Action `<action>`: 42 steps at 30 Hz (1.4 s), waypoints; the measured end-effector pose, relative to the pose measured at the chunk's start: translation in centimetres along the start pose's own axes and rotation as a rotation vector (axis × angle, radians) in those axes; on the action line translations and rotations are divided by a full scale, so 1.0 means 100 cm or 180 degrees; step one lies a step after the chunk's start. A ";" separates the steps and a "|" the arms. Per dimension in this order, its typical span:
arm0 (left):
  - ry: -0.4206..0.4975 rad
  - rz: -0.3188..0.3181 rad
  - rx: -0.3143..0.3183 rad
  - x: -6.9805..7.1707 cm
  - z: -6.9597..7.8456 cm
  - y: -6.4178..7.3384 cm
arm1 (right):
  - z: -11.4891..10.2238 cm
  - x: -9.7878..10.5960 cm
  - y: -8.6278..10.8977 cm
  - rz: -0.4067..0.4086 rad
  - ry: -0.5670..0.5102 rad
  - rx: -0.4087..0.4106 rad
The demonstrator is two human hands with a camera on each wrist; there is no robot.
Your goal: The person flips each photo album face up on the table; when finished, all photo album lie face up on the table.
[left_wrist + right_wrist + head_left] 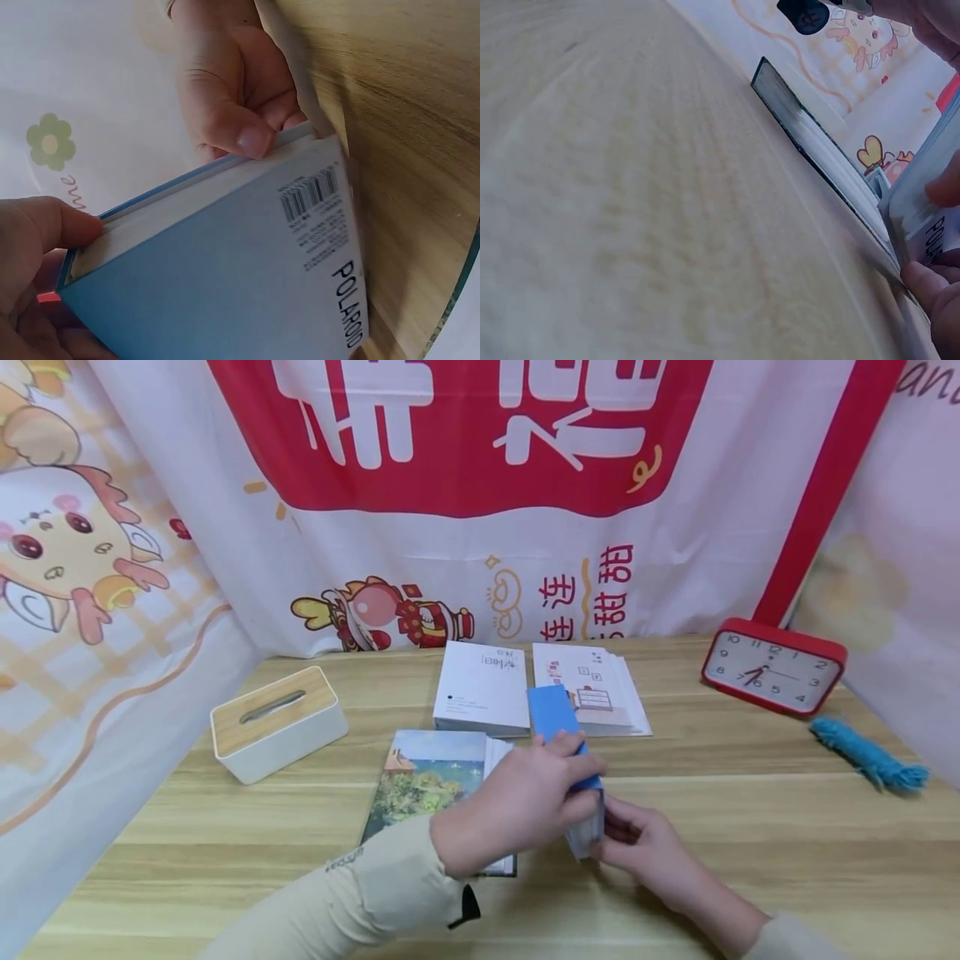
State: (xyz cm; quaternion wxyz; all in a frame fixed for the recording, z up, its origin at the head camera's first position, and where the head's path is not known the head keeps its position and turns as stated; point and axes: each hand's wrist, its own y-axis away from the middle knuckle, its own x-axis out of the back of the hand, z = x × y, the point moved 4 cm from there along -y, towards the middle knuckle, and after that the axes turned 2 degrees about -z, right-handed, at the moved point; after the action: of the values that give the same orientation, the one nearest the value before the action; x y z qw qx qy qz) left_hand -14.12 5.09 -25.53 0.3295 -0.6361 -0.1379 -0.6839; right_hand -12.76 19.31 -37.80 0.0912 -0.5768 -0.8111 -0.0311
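Note:
A thick blue book (pixel 553 710) stands on edge in the middle of the table, its blue spine upward. My left hand (pixel 528 789) grips it from above. My right hand (pixel 656 856) pinches its lower near end. The left wrist view shows the book's pale blue cover (pixel 225 277) with a barcode and the word POLAROID. There the right thumb (pixel 251 139) presses against the page edge. Left of the book lies a book with a painted landscape cover (pixel 431 777), partly hidden by my left arm.
Behind lie a white book (pixel 480 685) and an illustrated white book (pixel 588 681). A tissue box (pixel 277 722) with a wooden lid stands at left. At right are a red clock (pixel 776 666) and a bundle of blue yarn (pixel 870 756). Printed cloth (pixel 450 552) hangs around the table.

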 end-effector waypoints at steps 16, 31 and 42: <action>0.0963 0.0715 0.0266 -0.002 -0.011 0.015 | -0.005 0.017 0.013 0.0530 -0.0083 -0.0294; 0.2399 0.1057 0.0681 -0.035 -0.030 0.035 | -0.029 0.048 0.022 0.0585 0.1025 -0.0546; 0.2850 0.0585 0.1049 -0.054 -0.038 0.042 | -0.033 0.057 0.019 0.0282 0.1370 -0.0310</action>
State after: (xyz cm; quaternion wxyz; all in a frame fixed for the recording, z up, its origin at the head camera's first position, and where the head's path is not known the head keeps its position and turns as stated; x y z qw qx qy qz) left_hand -14.62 1.12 -32.23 0.5118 -0.2283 -0.0323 -0.8276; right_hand -12.40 24.74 -33.60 0.2355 -0.5957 -0.7444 -0.1886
